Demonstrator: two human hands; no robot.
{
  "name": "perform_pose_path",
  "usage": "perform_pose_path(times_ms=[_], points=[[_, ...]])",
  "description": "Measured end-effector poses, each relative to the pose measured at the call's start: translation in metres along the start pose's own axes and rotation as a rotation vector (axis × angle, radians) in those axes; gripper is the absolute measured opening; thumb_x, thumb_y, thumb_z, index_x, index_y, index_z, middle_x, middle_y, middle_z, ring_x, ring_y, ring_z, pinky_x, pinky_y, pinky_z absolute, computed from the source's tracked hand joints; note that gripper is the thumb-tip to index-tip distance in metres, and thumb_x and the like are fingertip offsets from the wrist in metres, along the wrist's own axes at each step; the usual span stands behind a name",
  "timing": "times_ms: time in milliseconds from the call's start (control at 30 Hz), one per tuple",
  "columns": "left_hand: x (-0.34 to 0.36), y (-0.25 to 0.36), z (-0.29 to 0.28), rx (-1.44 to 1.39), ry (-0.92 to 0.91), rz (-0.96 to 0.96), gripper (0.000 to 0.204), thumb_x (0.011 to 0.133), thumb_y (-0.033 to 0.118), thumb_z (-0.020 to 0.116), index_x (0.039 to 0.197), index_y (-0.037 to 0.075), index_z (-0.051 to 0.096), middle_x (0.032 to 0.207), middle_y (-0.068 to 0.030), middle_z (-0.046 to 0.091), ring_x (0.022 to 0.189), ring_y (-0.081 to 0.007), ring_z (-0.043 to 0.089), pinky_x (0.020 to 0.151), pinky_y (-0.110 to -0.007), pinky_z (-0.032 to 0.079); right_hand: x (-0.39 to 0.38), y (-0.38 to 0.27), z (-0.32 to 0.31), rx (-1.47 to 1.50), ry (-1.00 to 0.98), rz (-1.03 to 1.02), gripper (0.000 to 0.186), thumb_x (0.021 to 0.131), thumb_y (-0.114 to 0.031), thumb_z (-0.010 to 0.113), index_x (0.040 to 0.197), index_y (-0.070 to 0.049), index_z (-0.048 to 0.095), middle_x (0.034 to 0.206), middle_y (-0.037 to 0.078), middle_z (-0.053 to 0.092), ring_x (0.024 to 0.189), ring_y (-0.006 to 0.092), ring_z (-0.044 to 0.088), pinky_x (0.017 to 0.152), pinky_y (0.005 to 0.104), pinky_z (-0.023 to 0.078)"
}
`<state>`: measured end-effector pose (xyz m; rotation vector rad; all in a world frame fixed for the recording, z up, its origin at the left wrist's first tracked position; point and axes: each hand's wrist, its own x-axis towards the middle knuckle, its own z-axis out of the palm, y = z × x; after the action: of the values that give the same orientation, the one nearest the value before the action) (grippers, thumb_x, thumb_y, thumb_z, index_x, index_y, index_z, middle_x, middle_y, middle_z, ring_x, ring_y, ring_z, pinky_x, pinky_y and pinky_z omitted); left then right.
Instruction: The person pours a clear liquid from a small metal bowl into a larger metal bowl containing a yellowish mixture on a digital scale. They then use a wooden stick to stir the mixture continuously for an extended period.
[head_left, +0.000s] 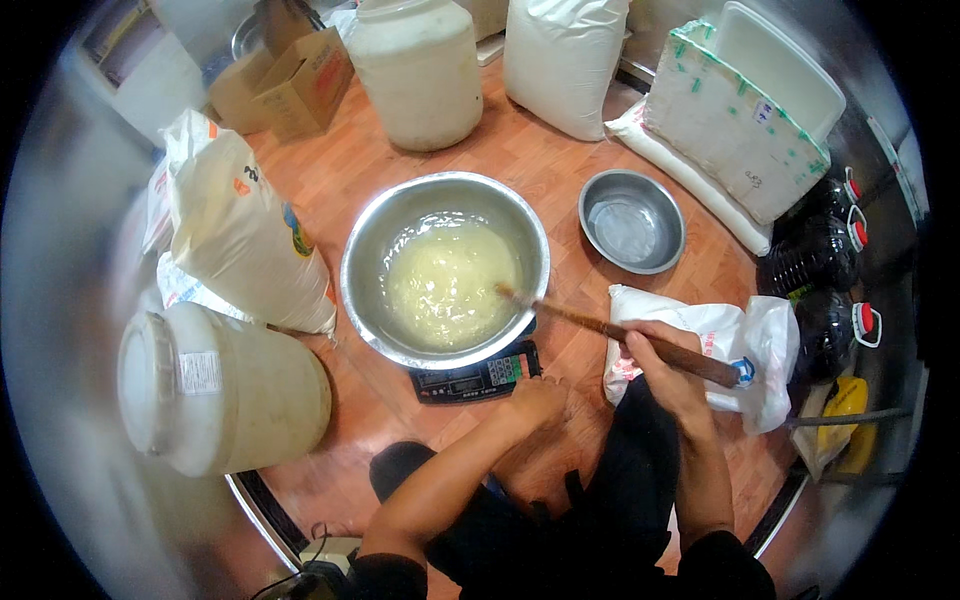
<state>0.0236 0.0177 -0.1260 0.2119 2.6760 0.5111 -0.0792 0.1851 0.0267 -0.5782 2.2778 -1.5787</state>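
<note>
My right hand [668, 368] is wrapped round a long brown wooden stick [580, 320], held slantwise with its lower end over the metal basin. That end is blurred, and I cannot tell its shape. The large round basin [356, 225] holds a pale yellow, bubbly liquid [450, 285]. Beneath its near rim shows a black digital scale [475, 378] with a keypad. Beside the scale's right corner, low over the floor, is my left hand [540, 402], its fingers curled in and partly hidden. I see nothing in it.
A smaller metal bowl [590, 235] sits right of the basin. Plastic-wrapped white bags [690, 320] lie near my right knee. Large white barrels [420, 80] [250, 390], full sacks [235, 220] [565, 65], cardboard boxes [305, 85], a white foam box [720, 130] and dark jugs [815, 250] stand around.
</note>
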Motion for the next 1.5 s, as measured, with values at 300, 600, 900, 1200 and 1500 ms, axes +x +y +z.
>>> perform_pose_path(times_ms=[300,600,900,1200,1500], points=[[0.012,0.002,0.000,0.022,-0.076,0.049,0.061,0.092,0.046,0.059,0.132,0.000,0.047,0.118,-0.0235,0.063,0.106,-0.0412,0.066,0.081,-0.055,0.054,0.058,0.117,0.106,0.365,0.013,-0.076,0.030,0.095,-0.012,0.065,0.121,0.003,0.066,0.108,0.009,0.070,0.098,0.0137,0.064,0.087,0.0259,0.051],[0.008,-0.006,0.007,0.012,-0.095,0.008,0.061,0.092,0.049,0.058,0.128,0.001,0.050,0.120,-0.0214,0.063,0.102,-0.0426,0.067,0.075,-0.056,0.055,-0.021,0.014,0.037,0.125,0.020,0.120,0.020,0.095,-0.013,0.063,0.107,0.001,0.072,0.084,0.005,0.069,0.081,0.0091,0.063,0.073,0.0242,0.051],[0.021,-0.004,0.016,0.049,-0.075,0.032,0.048,0.092,0.042,0.059,0.125,0.006,0.059,0.120,-0.0203,0.066,0.108,-0.0387,0.066,0.082,-0.053,0.054,0.030,0.066,0.111,0.290,-0.027,-0.097,0.029,0.097,-0.012,0.062,0.122,0.004,0.064,0.100,0.006,0.069,0.082,0.0112,0.065,0.073,0.0254,0.052],[0.008,-0.004,0.009,0.031,-0.052,-0.010,0.053,0.094,0.036,0.053,0.134,0.002,0.055,0.126,-0.0212,0.063,0.110,-0.0415,0.065,0.106,-0.071,0.027,-0.024,0.019,0.052,0.073,-0.028,0.004,0.027,0.096,-0.012,0.063,0.117,0.005,0.066,0.102,0.010,0.071,0.089,0.0148,0.067,0.080,0.0279,0.054],[0.019,-0.002,0.009,0.056,-0.150,0.012,0.050,0.094,0.039,0.055,0.130,0.005,0.058,0.132,-0.0198,0.059,0.114,-0.0400,0.063,0.091,-0.054,0.049,0.039,0.092,0.126,0.318,-0.114,-0.027,0.030,0.095,-0.016,0.066,0.121,0.000,0.067,0.091,0.005,0.070,0.082,0.0094,0.062,0.070,0.0241,0.050]])
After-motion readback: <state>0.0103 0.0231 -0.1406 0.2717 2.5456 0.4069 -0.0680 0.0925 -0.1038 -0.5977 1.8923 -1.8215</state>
